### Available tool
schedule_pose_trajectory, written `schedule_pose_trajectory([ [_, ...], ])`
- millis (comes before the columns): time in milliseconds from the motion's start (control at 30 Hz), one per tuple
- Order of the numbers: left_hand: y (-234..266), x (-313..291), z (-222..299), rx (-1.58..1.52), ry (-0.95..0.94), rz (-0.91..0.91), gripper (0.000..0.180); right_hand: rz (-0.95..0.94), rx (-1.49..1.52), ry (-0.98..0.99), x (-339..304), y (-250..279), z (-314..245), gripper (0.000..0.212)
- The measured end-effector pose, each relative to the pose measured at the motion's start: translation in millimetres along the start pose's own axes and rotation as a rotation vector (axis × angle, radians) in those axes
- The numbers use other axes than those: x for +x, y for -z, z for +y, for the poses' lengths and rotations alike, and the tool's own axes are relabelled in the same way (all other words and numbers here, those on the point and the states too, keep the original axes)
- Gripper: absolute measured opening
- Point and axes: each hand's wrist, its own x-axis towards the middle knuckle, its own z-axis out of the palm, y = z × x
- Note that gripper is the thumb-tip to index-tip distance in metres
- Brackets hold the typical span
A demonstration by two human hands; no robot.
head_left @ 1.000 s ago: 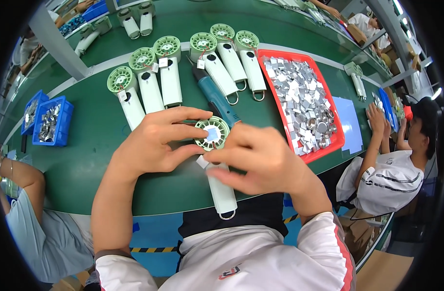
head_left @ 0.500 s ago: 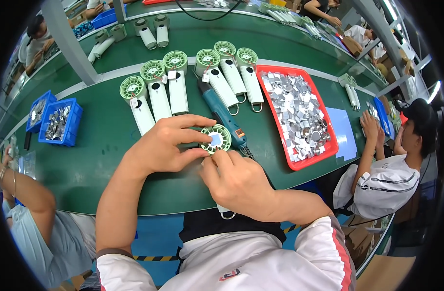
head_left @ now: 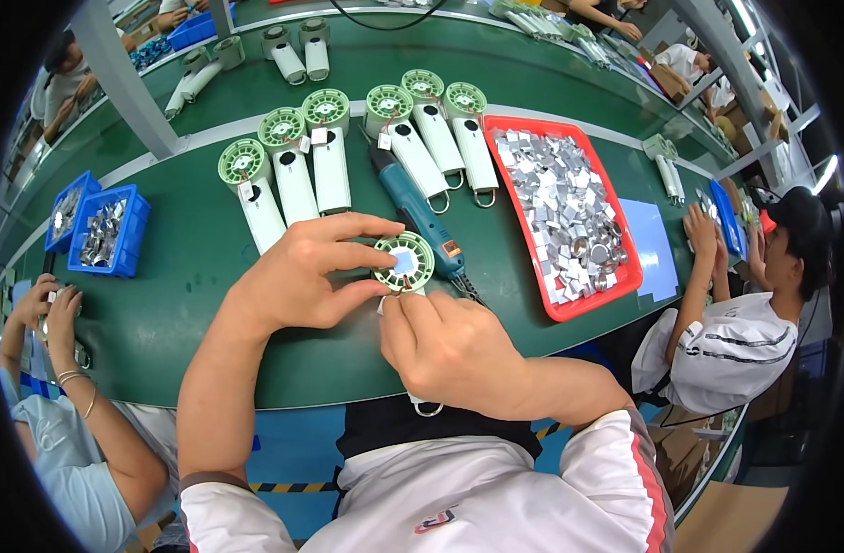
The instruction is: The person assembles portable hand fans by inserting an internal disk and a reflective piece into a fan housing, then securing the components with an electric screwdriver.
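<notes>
A pale green and white handheld fan [head_left: 422,251] is in front of me, its round slotted head facing up and a light bluish square at its centre. My left hand [head_left: 316,272] grips the head's left rim between thumb and fingers, one fingertip at the centre. My right hand [head_left: 454,341] is closed in a pinch at the head's lower edge, where short reddish wires show. What its fingertips pinch is hidden; a small white piece shows beside them. Below this hand, the metal loop [head_left: 428,408] of the handle sticks out past the table edge.
Several similar fans [head_left: 330,170] lie beyond my hands. A teal corded power tool [head_left: 413,198] rests to their right, beside a red tray [head_left: 562,316] of small silvery squares and round parts. Blue bins [head_left: 132,263] stand left. Co-workers sit at both sides.
The view has shifted slightly. Both my hands keep their hold at the fan, with only small finger movement. At the left, a co-worker's hands have come further over the table.
</notes>
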Motion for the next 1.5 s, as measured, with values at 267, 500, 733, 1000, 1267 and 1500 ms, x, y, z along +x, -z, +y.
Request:
schedule_pose_trajectory([
  [267, 1.6, -1.1, 7.4, 0.004, 0.004, -0.005, 0.036, 0.057, 0.666, -0.187, 10.5, 9.1, 51.8, 0.016],
  [500, -2.8, -2.5, 7.4, 0.059, 0.024, 0.034, 0.042, -0.069, 0.945, -0.336, 14.8, -5.0, 83.8, 0.016],
  [733, -9.9, 0.4, 11.4, 0.092, 0.026, 0.104, 0.03, 0.084, 0.953, -0.337, 7.8, -15.6, 74.0, 0.021],
  [1000, -10.7, 3.7, 15.8, 0.146, -0.043, 0.101, 0.028, 0.076, 0.998, -0.344, 2.5, -16.7, 76.7, 0.022],
  [1267, -18.5, -0.9, 18.4, -0.085, 0.141, 0.234, 0.035, 0.107, 1.042, -0.323, 3.4, -16.4, 73.6, 0.024],
  [1500, -19.3, -2.0, 26.0, -0.268, 0.407, 0.241, 0.039, 0.131, 1.184, -0.454, 1.1, -16.5, 69.8, 0.025],
])
